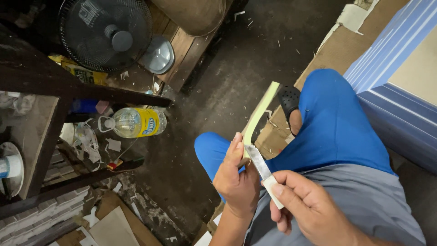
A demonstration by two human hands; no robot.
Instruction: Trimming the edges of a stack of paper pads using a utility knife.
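Head view, looking down on a seated person's lap and a dark, dusty floor (255,59) strewn with pale shavings. Left hand (236,175) closed around the lower end of a long, curved, pale green strip of bamboo or wood (260,114), thumb pressed along its edge; held so, probably to keep the strip steady and angled up and away from the body. Upper end of the strip pointing out over the blue trouser knees (337,123), free in the air, near a black perforated sandal (289,100). Right hand (305,205) wrapped tight around the white handle of a small knife with a flat steel blade (258,161); blade laid against the strip just beside the left thumb, edge seemingly turned outward, likely so that a cut runs away from the fingers. Both hands close together above the lap, which gives short, controlled leverage.

To the left, a dark wooden shelf frame (68,86), and behind it a black round electric fan (105,34). On the floor below, a clear plastic bottle with a yellow label (136,122), lying on its side, well apart from the hands. At the right edge, blue striped panelling (391,59) and flattened brown cardboard (346,43) under the leg.
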